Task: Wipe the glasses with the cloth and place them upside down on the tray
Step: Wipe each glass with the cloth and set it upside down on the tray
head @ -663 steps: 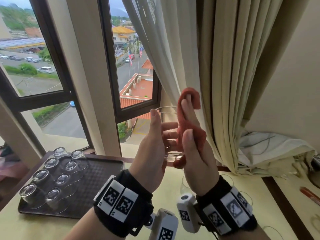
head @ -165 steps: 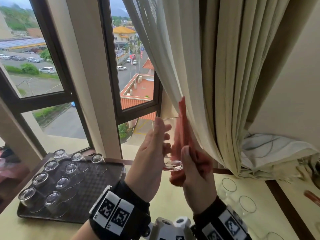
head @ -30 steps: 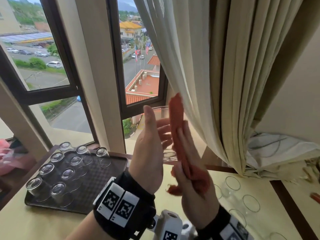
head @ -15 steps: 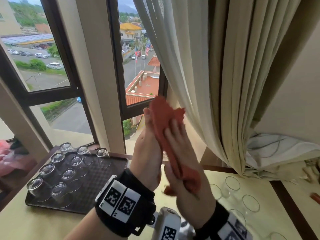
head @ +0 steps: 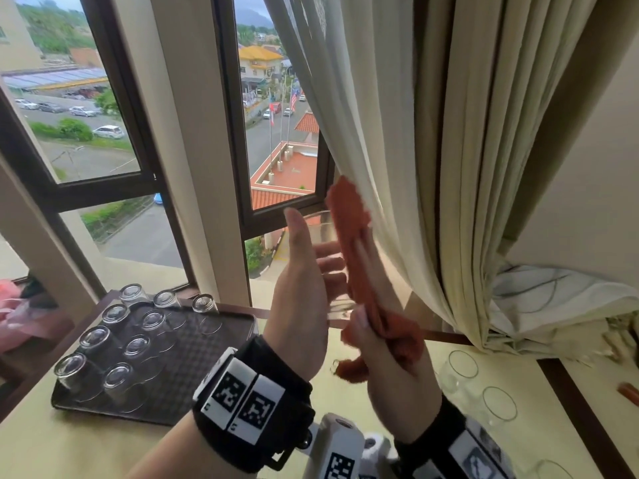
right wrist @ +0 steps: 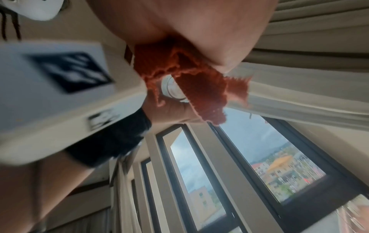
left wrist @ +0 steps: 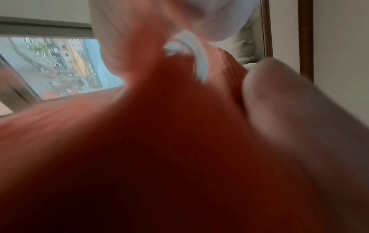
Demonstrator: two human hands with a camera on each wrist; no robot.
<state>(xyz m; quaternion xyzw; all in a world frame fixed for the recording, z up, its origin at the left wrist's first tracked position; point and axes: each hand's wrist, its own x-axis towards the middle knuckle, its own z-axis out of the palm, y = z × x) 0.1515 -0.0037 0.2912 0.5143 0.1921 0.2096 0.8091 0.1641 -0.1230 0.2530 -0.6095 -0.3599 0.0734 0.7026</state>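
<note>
In the head view my left hand (head: 311,281) holds a clear glass (head: 323,233) upright in front of the window, thumb up one side and fingers round the other. My right hand (head: 373,305) presses an orange cloth (head: 349,219) flat against the glass's right side and grips the bunched end (head: 401,344) in the palm. The left wrist view is mostly blurred orange cloth (left wrist: 159,141) with the glass's rim (left wrist: 199,63) showing. From below, the right wrist view shows the glass's base (right wrist: 171,89) and the cloth (right wrist: 199,88). A dark tray (head: 193,357) holds several upturned glasses (head: 93,340) at lower left.
Several upright glasses (head: 460,368) stand on the yellow table (head: 69,444) to the right of my hands. Cream curtains (head: 432,150) hang close behind the right hand. A window frame (head: 235,133) is straight ahead. A pink bag (head: 14,316) lies at far left.
Half a second ago the cloth was draped over the glass's top against my left thumb; now it lies stretched along the right side and the glass shows again.
</note>
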